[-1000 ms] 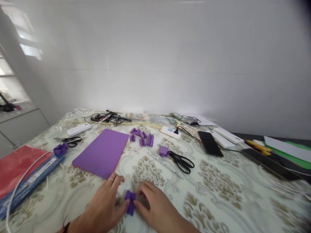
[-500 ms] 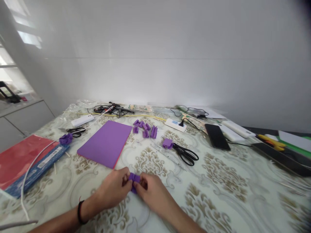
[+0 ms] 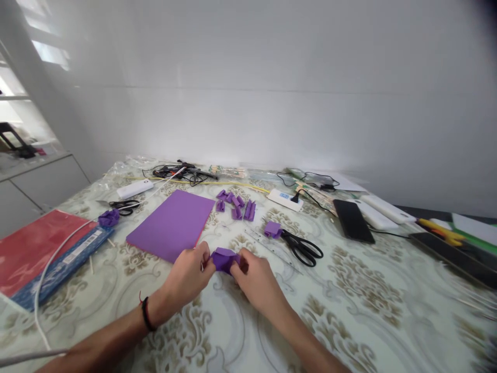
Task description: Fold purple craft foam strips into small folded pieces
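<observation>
A folded piece of purple paper (image 3: 224,260) is pinched between both hands over the patterned tablecloth. My left hand (image 3: 190,274) grips its left edge, and my right hand (image 3: 254,274) holds its right edge; the fingertips behind it are partly hidden. A flap of the paper stands up at the top. Just beyond the left hand lies a stack of purple paper sheets (image 3: 171,223). Several small folded purple pieces (image 3: 236,204) sit past the hands. Black-handled scissors (image 3: 303,248) rest to the right, their blades under another folded purple piece (image 3: 273,229), beside a clear ruler (image 3: 272,248).
At left lie a red and blue packet (image 3: 54,254), a crumpled purple paper (image 3: 109,217), a second pair of scissors (image 3: 126,206) and a white cable (image 3: 58,254). A power strip (image 3: 285,199), a phone (image 3: 353,221) and a yellow tool (image 3: 442,232) lie towards the back and right.
Both hands have moved up and away from me with the purple paper. The paper now shows more widely opened between them, with its flap raised.
</observation>
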The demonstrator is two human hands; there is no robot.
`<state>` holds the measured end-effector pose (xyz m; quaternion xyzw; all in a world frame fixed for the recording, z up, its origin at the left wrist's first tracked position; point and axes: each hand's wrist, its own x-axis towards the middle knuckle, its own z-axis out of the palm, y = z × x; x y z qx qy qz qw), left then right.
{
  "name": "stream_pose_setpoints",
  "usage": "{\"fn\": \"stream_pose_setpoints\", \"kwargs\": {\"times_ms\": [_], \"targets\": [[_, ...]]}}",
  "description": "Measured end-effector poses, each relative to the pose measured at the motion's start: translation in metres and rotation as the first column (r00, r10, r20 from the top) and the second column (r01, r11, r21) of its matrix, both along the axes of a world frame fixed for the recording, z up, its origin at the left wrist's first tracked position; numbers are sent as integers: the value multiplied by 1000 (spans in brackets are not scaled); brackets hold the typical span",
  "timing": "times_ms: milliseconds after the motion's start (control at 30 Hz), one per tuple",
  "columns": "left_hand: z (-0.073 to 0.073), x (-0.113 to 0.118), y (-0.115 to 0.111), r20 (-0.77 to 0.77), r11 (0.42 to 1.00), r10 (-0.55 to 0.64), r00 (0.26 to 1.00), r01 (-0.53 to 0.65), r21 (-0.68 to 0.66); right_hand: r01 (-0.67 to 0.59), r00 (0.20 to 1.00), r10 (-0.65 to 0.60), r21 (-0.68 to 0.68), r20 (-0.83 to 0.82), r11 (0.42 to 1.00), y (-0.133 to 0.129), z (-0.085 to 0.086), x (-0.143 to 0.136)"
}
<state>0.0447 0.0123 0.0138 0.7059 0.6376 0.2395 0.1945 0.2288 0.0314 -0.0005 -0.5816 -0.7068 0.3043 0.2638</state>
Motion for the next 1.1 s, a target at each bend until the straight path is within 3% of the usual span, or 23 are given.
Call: {"fn": "stream_pose_setpoints", "kwargs": {"times_ms": [167, 400, 667, 1100], "targets": [[-1, -3, 2, -242, 999, -2, 970, -6, -32, -50, 998, 48, 50, 39, 997, -1, -5, -6], [-6, -5, 7, -349, 997, -12, 937, -14, -71, -99, 995, 98, 82, 22, 992, -8, -9, -11], [-7, -6, 4, -379, 997, -63, 923, 42, -64, -47, 999, 45, 82, 31, 995, -5, -13, -9], [-9, -8, 0, -368, 995, -95, 925, 92, -25, -88, 983, 99, 77, -154, 993, -7, -15, -1]]}}
